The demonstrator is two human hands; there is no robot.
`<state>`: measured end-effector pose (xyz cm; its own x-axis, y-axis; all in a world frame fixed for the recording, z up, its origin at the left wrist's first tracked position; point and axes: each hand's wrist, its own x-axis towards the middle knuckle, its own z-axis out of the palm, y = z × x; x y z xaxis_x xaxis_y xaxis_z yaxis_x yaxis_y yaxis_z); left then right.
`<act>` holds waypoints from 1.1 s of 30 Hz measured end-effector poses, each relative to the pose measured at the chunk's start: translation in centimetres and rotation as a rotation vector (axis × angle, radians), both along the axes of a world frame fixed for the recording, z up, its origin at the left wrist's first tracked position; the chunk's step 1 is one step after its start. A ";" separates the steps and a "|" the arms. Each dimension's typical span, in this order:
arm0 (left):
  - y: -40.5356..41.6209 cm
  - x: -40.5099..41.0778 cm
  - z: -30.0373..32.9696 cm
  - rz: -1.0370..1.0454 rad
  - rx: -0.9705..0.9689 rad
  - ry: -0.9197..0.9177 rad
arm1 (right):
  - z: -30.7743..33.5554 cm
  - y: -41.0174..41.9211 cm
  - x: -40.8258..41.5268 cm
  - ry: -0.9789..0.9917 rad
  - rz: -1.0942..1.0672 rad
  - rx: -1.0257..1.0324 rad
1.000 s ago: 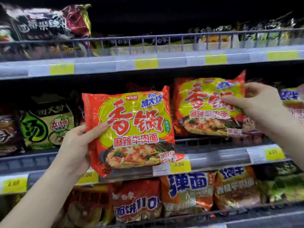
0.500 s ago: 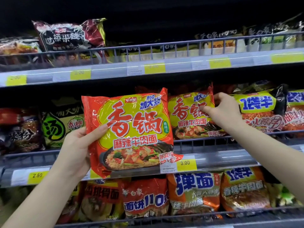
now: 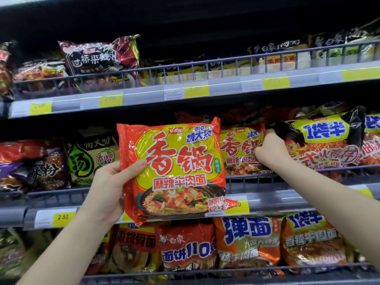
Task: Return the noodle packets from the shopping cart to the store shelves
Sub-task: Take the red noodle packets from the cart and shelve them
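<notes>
Noodle packets (image 3: 320, 145) crowd 3 railed store shelves (image 3: 205, 89).

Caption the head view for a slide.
Left hand holds a red noodle packet while right hand seats a matching packet on the middle shelf.

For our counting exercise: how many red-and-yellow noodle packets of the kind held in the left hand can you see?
2. One packet is held in the left hand; the matching packet is on the middle shelf under the right hand. More may be hidden behind.
</notes>
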<state>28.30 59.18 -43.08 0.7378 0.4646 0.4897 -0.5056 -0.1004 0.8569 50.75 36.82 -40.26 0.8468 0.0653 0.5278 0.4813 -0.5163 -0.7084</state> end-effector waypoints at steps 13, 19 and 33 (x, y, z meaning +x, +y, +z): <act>-1.1 1.5 0.2 -0.031 -0.029 0.009 | -0.4 0.8 0.6 -0.172 -0.187 -0.413; -1.5 1.5 0.5 -0.025 -0.040 0.018 | -0.9 1.5 -0.4 -0.431 -0.443 -0.695; -2.0 3.1 0.7 -0.098 -0.073 0.023 | 0.6 -0.8 -8.8 0.431 0.832 0.200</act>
